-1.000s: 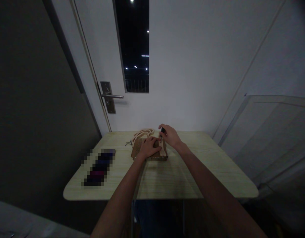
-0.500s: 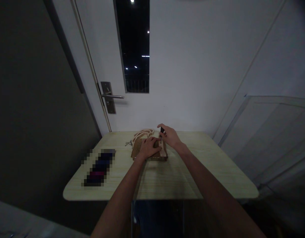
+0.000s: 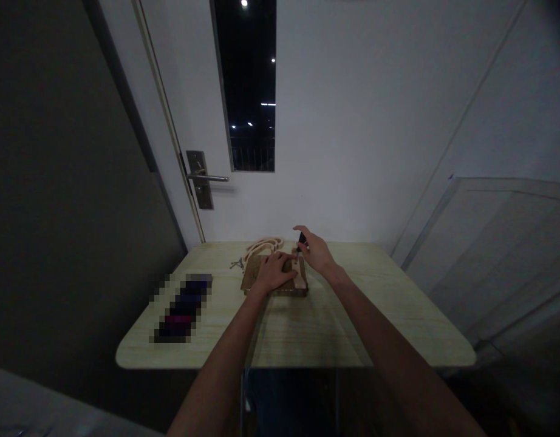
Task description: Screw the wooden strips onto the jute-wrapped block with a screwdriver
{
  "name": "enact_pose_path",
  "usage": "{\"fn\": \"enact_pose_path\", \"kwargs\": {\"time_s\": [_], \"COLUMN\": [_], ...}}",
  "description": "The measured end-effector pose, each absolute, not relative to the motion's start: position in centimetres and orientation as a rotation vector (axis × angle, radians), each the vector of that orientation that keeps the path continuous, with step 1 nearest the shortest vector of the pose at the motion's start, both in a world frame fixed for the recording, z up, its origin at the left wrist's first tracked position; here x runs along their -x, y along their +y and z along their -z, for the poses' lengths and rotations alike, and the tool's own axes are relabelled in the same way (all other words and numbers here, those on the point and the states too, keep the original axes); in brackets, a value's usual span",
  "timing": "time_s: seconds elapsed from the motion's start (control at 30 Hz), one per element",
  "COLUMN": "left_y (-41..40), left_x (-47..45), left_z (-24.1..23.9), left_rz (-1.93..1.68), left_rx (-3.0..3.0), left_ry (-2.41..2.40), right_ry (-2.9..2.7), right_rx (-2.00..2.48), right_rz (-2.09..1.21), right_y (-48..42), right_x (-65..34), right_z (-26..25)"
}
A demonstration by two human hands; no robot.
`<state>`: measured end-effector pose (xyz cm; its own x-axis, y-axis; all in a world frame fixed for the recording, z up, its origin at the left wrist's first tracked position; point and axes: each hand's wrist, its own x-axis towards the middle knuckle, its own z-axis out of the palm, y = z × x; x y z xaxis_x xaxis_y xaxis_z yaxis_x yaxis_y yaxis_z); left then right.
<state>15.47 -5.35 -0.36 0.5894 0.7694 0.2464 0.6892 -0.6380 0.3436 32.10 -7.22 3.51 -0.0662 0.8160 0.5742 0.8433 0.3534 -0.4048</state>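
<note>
A brown board or block (image 3: 251,274) lies flat near the back of the table, with a pale strip (image 3: 299,281) across its right end. My left hand (image 3: 275,272) rests on the board, fingers spread, its thumb and index finger reaching to the strip. Above the strip, my right hand (image 3: 317,250) grips a black-handled tool (image 3: 302,237) with a thin shaft, held steeply with its lower end at the strip. Whether the tip enters the strip I cannot tell. Behind the board is a coiled beige strap (image 3: 264,244), with several small metal pieces (image 3: 237,263) to its left.
A dark, pixelated flat object (image 3: 184,308) lies on the left of the pale wood-grain table (image 3: 375,315). The table's back edge meets a white door (image 3: 344,152) with a metal handle (image 3: 209,178) and narrow window. A dark panel (image 3: 70,182) stands at the left.
My right hand has shifted slightly right with the tool, which leans a little more to the right. My left hand and the board keep their places.
</note>
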Motion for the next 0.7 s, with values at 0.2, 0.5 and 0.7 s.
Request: {"fn": "enact_pose_path", "kwargs": {"time_s": [0.2, 0.5, 0.7], "left_y": [-5.4, -5.2, -5.3], "left_x": [-15.4, -15.4, -15.5], "left_z": [0.4, 0.7, 0.5], "left_rz": [-0.562, -0.586, -0.554], "left_rx": [-2.601, -2.603, -2.604], "left_ry": [1.217, 1.210, 1.227], "right_ry": [-1.857, -1.875, -1.901], "right_rx": [1.511, 1.479, 1.511], "right_rz": [0.038, -0.006, 0.036], "right_y": [-7.1, -7.3, -7.5], "right_x": [-32.4, -31.8, -31.7], "right_z": [-3.7, -4.3, -4.6]}}
